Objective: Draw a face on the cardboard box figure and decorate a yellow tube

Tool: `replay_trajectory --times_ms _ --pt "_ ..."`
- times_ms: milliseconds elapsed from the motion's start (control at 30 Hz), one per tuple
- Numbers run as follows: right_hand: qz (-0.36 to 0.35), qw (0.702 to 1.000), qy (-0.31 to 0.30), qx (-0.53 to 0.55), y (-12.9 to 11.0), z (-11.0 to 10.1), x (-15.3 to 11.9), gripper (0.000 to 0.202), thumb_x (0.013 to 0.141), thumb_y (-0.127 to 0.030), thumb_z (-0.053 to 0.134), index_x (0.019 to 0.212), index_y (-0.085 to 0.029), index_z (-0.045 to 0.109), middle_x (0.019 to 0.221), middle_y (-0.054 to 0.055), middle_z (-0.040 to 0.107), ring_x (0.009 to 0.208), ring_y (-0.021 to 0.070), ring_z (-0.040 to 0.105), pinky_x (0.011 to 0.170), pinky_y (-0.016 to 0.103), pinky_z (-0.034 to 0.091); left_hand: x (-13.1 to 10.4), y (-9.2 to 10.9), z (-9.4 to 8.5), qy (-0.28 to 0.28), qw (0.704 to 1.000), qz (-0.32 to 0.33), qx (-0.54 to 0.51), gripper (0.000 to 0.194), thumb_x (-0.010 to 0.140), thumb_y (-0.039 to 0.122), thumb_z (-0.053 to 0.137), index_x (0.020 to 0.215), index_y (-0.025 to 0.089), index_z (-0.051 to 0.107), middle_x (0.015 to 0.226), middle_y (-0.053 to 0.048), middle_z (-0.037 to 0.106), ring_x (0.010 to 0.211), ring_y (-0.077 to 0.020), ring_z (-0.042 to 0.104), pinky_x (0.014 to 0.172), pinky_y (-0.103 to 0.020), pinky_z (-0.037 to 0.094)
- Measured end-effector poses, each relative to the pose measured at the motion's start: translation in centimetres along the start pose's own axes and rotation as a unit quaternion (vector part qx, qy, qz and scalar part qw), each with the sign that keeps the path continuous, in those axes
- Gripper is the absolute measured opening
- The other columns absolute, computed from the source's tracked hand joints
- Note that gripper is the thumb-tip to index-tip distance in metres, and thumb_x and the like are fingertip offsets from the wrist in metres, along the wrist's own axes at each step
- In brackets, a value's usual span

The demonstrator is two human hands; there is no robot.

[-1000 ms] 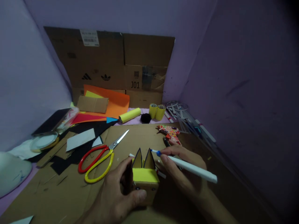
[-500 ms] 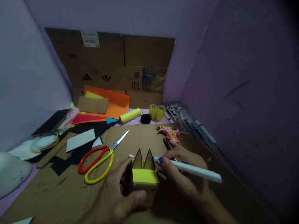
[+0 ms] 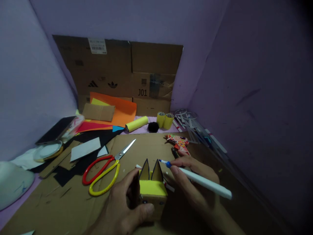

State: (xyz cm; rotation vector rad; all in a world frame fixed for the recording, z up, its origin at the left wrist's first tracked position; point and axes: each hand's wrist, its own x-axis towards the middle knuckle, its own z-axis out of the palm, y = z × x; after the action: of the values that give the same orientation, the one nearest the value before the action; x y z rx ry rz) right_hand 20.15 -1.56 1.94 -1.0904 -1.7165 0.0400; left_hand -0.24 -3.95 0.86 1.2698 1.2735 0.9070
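Observation:
My left hand (image 3: 124, 202) is closed around a small cardboard box (image 3: 155, 202) with a yellow top. Two pointed cardboard ears (image 3: 156, 173) with dark blue edges stand up from the box. Between the thumb and fingers of my right hand (image 3: 195, 176) is a white felt-tip marker (image 3: 205, 183) with a blue collar. Its blue tip is beside the peak of the right ear; whether they touch I cannot tell. Left of the box lie scissors (image 3: 114, 163) with one red and one yellow handle, blades apart.
Yellow paper rolls (image 3: 137, 123) and a black fuzzy ball (image 3: 153, 127) lie at the back. A patterned fabric piece (image 3: 177, 141) rests behind my right hand. Several markers (image 3: 215, 141) line the right wall. Cardboard scraps (image 3: 85, 149) and a white bowl (image 3: 14, 184) are on the left.
The marker's tip has risen from beside the right ear's upper edge to its peak. My left hand keeps hold of the box. The whole view has shifted slightly.

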Motion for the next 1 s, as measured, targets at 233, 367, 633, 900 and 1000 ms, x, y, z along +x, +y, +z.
replay_trajectory --times_ms 233,367,633,900,1000 --pt "0.003 1.0 -0.015 0.022 -0.1 0.1 0.1 0.007 0.083 -0.022 0.063 0.079 -0.022 0.069 0.068 -0.002 0.074 0.061 0.0156 0.072 0.077 0.032 0.06 0.0 -0.2 -0.1 0.001 1.0 -0.006 0.02 0.078 0.057 0.039 0.074 0.129 0.018 0.053 0.12 -0.009 0.069 0.118 -0.0356 0.058 0.097 -0.043 0.051" --pt "0.006 1.0 -0.008 0.01 -0.6 0.1 0.4 0.013 0.081 -0.021 0.061 0.069 -0.021 0.066 0.057 -0.003 0.069 0.052 0.0145 0.068 0.078 0.034 0.06 0.1 -0.5 -0.3 -0.007 1.0 0.008 0.025 0.078 0.057 0.04 0.075 0.129 0.018 0.052 0.115 -0.008 0.071 0.115 -0.0354 0.06 0.095 -0.044 0.052" --pt "0.0 1.0 -0.017 0.014 -0.4 -0.1 0.2 0.009 0.082 -0.021 0.061 0.075 -0.022 0.068 0.062 -0.003 0.071 0.056 0.0145 0.07 0.082 0.036 0.059 0.2 -0.5 -0.3 -0.016 0.999 0.013 0.035 0.08 0.059 0.041 0.072 0.131 0.016 0.049 0.124 -0.013 0.067 0.113 -0.0351 0.061 0.097 -0.044 0.05" --pt "0.057 0.997 0.024 0.035 -1.0 -0.1 0.3 0.017 0.08 -0.022 0.059 0.064 -0.022 0.062 0.05 -0.006 0.062 0.045 0.0126 0.061 0.072 0.033 0.058 -0.1 0.2 0.1 0.0 1.0 0.006 -0.001 0.079 0.058 0.042 0.074 0.128 0.014 0.051 0.124 -0.013 0.067 0.116 -0.0343 0.06 0.095 -0.04 0.051" --pt "0.083 0.994 0.055 0.04 -1.0 -0.2 0.2 0.014 0.082 -0.024 0.061 0.068 -0.022 0.064 0.053 -0.005 0.064 0.047 0.0123 0.062 0.053 0.023 0.051 0.0 0.1 0.0 0.002 1.0 0.0 0.008 0.08 0.057 0.037 0.073 0.129 0.013 0.049 0.125 -0.013 0.067 0.117 -0.0346 0.059 0.097 -0.042 0.049"
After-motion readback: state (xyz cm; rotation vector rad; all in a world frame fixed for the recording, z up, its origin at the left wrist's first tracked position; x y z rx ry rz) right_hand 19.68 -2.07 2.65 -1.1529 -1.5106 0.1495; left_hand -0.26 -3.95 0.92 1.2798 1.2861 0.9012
